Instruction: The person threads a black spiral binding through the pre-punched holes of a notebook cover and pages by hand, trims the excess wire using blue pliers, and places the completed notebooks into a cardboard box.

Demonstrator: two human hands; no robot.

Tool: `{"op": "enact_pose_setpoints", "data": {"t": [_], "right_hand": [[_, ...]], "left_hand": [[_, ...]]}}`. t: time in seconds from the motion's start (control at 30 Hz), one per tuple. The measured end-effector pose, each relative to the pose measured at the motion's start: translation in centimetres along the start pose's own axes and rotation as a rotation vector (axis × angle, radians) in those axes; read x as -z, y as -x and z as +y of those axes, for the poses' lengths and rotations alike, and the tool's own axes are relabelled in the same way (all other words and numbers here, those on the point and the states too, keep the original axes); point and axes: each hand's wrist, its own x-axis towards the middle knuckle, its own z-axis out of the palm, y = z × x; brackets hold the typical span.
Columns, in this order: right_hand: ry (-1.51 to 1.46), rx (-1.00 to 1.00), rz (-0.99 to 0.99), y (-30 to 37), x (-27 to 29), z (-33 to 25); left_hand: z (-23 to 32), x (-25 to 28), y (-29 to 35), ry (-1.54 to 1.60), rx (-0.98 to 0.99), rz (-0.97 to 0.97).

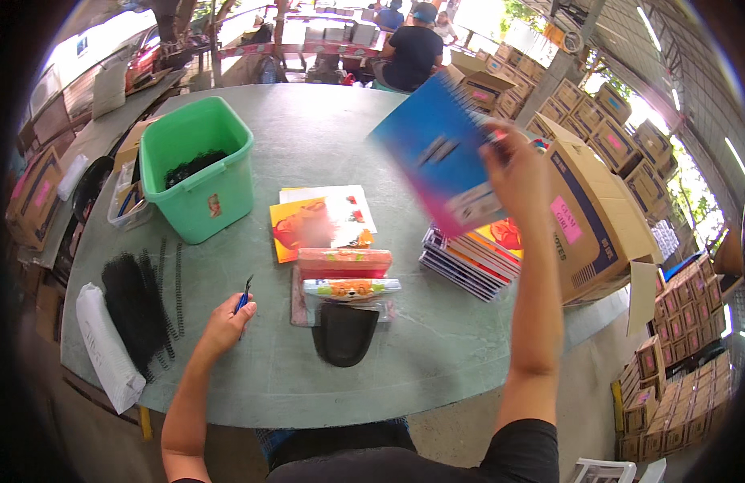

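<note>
The notebook [445,133] is blue fading to pink, the bin [186,211] green, the coils [132,306] black.

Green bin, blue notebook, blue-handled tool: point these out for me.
Green bin [192,206], head view, on its outer wall.
Blue notebook [442,158], head view, on its cover.
Blue-handled tool [242,303], head view, on its handle.

Grey-green table [437,346] holds, at left, a green bin [191,209], black spiral coils [132,302] and a white packet [108,346]; at centre, printed sheets [290,229] and a rounded black pad [346,342]. Right side: stacked notebooks [465,270]; cardboard carton [588,213] beside them.
</note>
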Motion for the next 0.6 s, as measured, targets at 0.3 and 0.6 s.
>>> {"op": "enact_pose_setpoints", "data": {"t": [0.3, 0.6], "right_hand": [[0.446, -0.124, -0.227, -2.1, -3.7, 11.5], [0.250, -0.531, -0.424, -2.6, -6.5, 9.9]], "left_hand": [[-1.4, -5.4, -1.3, -0.737, -0.295, 0.415], [-2.4, -6.2, -0.9, -0.796, -0.396, 0.589]]}}
